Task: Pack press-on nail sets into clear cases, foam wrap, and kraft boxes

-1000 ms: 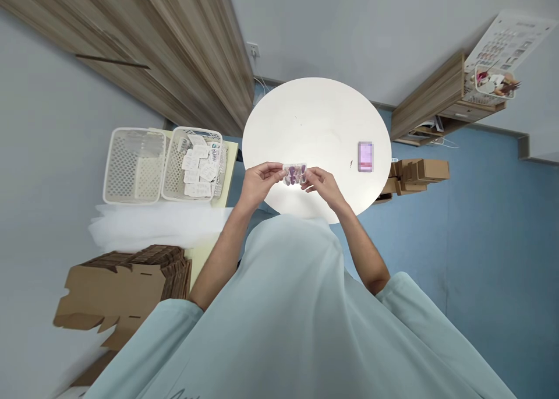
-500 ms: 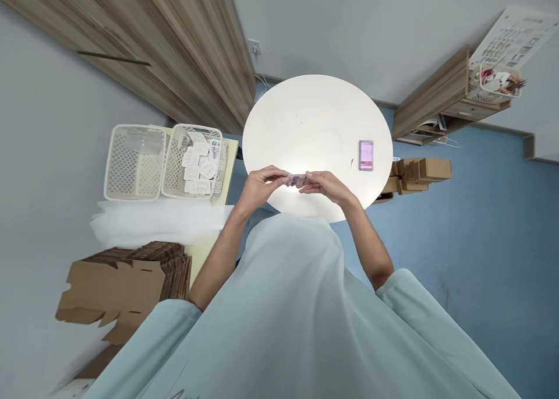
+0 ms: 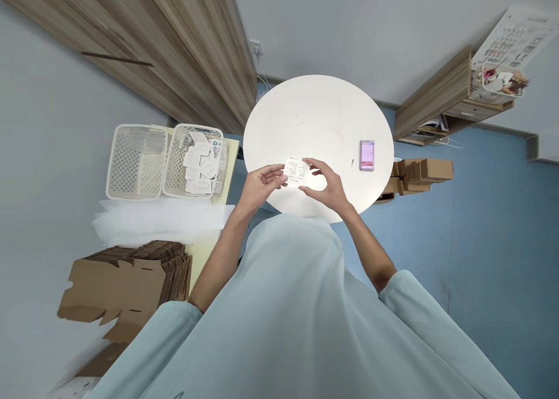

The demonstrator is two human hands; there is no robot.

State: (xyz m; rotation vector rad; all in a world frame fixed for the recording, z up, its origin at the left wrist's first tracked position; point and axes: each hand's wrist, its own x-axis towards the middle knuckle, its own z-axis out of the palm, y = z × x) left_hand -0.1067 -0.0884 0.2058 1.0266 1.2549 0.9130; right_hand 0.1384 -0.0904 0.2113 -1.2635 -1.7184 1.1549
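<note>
Pinching the left edge of a printed white card (image 3: pixel 296 172) above the bench (image 3: pixel 318 113), the left hand (image 3: pixel 261 184) holds it print up; the right hand (image 3: pixel 328 187) is spread around its other end, contact unclear. Similar cards (image 3: pixel 193 156) already lie in a basket (image 3: pixel 172 177); this one is not yet set down

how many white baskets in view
3: one basket and a second basket side by side on the yellowish table, left; a third basket on the wooden cabinet, right. Others may be hidden.
</note>
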